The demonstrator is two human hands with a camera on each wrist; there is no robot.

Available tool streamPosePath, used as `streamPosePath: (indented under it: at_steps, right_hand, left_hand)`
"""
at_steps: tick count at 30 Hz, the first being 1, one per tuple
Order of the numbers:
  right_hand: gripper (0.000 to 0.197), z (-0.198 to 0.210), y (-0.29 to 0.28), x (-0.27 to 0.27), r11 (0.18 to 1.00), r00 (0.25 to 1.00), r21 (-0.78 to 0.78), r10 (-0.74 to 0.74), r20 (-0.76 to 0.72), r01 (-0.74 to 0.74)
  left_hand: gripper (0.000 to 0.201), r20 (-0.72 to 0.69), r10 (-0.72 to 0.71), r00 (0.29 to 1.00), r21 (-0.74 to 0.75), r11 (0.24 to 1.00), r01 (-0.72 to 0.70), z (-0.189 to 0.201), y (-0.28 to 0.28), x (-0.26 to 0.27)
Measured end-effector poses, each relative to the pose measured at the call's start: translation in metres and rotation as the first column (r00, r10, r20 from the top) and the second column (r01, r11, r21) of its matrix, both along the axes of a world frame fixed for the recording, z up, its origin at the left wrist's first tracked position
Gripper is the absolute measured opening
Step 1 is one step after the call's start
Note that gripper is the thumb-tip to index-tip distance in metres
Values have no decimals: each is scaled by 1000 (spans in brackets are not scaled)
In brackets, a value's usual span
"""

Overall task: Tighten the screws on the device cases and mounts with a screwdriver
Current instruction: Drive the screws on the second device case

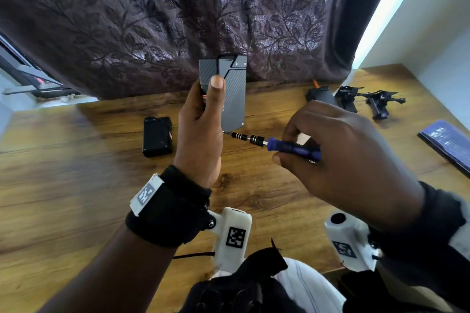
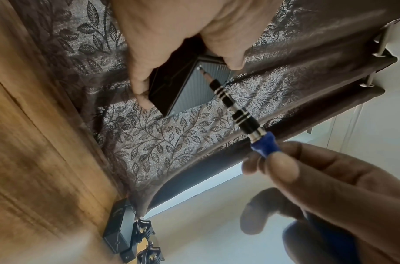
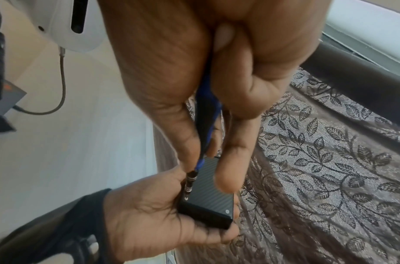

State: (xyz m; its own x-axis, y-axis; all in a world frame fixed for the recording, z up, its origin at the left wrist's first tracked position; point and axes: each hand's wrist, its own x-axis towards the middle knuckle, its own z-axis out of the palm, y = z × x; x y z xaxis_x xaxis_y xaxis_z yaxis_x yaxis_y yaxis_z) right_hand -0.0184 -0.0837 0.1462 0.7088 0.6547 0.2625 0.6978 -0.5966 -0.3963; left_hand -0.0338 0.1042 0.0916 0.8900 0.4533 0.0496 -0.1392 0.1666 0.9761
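The case (image 1: 232, 99) is gripped upright above the table (image 1: 76, 173) by the left hand (image 1: 201, 129), the screwdriver (image 1: 274, 143) is clasped by the right hand (image 1: 348, 157) with its tip at a lower-corner screw, and turning under steady pressure is judged due next.

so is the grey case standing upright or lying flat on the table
Upright, off the table: the left hand holds the grey case on end above the wooden table, long side vertical.

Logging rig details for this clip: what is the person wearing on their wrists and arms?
Each wrist carries a black strap and a white camera mount bearing black-and-white square tags; the left hand and right hand are bare, without gloves. A grey cable runs from one mount.
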Motion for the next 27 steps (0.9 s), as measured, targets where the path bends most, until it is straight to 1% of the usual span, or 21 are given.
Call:
streamPosePath:
  at_steps: [1, 3, 4, 7, 9, 10, 14, 15, 18, 22, 24, 26, 27]
  right_hand:
    - [22, -1, 1, 1, 1000, 1000, 18, 0, 2, 0]
    - [41, -3, 1, 2, 999, 1000, 33, -16, -8, 16]
    - [46, -2, 1, 2, 999, 1000, 34, -22, -20, 23]
    - [37, 2, -3, 2, 999, 997, -1, -38, -63, 38]
    - [42, 3, -4, 0, 998, 999, -65, -26, -42, 23]
    - [39, 2, -5, -1, 998, 1000, -68, -15, -26, 13]
    - [16, 1, -4, -2, 1000, 999, 20, 20, 27, -21]
    - [17, 1, -4, -2, 999, 999, 30, 27, 28, -28]
    - [35, 3, -1, -2, 1000, 1000, 17, 22, 10, -22]
    - [36, 5, -1, -2, 998, 999, -48, 41, 1, -41]
    - [31, 3, -2, -2, 998, 999, -52, 40, 8, -39]
    - [18, 2, -1, -1, 999, 999, 8, 38, 14, -38]
    - [16, 1, -1, 1, 999, 999, 34, 35, 22, -36]
  left_hand:
    - [35, -1, 2, 1000, -3, 1000, -2, 1, 0, 0]
    - [41, 6, -2, 1000, -9, 1000, 2, 2, 0, 1]
    - [42, 13, -6, 1000, -10, 1000, 6, 2, 0, 2]
    - [35, 19, -9, 1000, -24, 1000, 9, 2, -2, 3]
    - [35, 11, -7, 1000, -27, 1000, 7, 3, -2, 2]
    - [34, 9, -5, 1000, -24, 1000, 6, 4, -2, 2]
    - [27, 13, -14, 1000, -4, 1000, 14, 2, -4, 2]
    - [26, 9, -16, 1000, 0, 1000, 16, 1, -4, 1]
    - [25, -5, -12, 1000, -9, 1000, 12, 1, -4, 1]
    - [25, -12, -6, 1000, -12, 1000, 5, 0, -3, 0]
    - [26, -4, -6, 1000, -18, 1000, 6, 0, -3, 0]
    - [27, 1, -13, 1000, -14, 1000, 13, 0, -2, 0]
    - [28, -1, -17, 1000, -11, 1000, 17, 0, -2, 0]
